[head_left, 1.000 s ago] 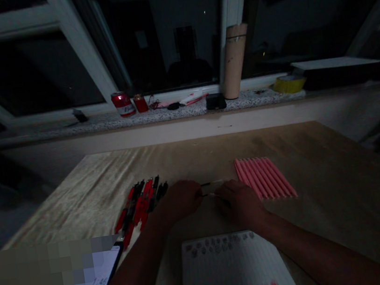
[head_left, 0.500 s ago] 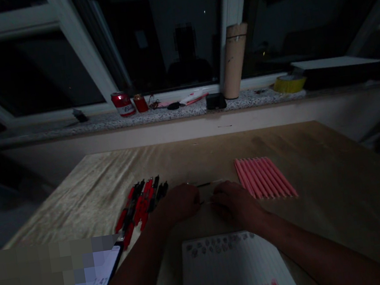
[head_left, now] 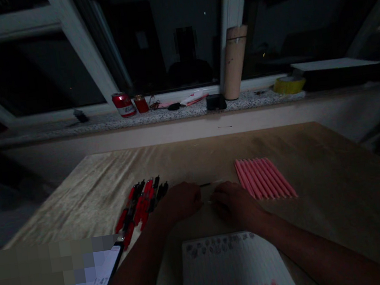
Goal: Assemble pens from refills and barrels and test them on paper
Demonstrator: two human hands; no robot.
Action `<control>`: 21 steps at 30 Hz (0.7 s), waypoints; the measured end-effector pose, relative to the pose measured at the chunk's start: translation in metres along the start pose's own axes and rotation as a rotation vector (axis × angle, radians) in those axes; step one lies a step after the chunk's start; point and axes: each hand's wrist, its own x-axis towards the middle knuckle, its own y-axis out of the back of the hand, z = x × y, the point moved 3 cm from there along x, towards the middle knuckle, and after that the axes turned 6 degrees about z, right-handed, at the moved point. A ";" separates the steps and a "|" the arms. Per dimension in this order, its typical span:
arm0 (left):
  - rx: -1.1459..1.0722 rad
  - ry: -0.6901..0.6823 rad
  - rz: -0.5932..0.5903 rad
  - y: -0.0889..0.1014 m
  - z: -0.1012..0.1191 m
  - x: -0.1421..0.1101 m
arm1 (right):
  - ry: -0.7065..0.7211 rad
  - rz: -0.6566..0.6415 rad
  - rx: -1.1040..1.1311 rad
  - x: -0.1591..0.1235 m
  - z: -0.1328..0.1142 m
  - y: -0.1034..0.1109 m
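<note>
Low over the table, my left hand (head_left: 184, 201) has its fingers curled together, seen mostly from the back. My right hand (head_left: 232, 202) faces it across a small gap, fingers bent and closed. Something tiny and pale shows between the fingertips, too dark to name. Just beyond the hands lies a thin dark stick (head_left: 205, 184), perhaps a pen refill; my left hand covers its left end. Red and black pens (head_left: 142, 205) lie in a loose pile beside my left hand. A row of pink pencil-like sticks (head_left: 265, 178) lies right of my right hand.
A lined notebook (head_left: 229, 269) with scribbled marks lies between my forearms. Near my left forearm rests a lit phone (head_left: 104, 272). The windowsill behind the table holds a red can (head_left: 123, 105), a tall cardboard tube (head_left: 235, 63) and yellow tape (head_left: 288, 84).
My left hand has shifted slightly right and now covers the left end of the thin dark stick. My right hand stays almost where it was.
</note>
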 end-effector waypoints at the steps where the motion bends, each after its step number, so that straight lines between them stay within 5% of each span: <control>1: -0.006 0.006 0.014 0.003 0.001 0.000 | -0.003 0.001 0.004 0.000 0.000 0.001; 8: 0.001 0.010 0.128 0.014 0.006 0.002 | -0.020 0.023 -0.006 0.000 0.002 0.001; 21: -0.012 -0.007 0.112 0.015 0.003 0.001 | 0.007 0.033 0.047 0.001 -0.001 0.002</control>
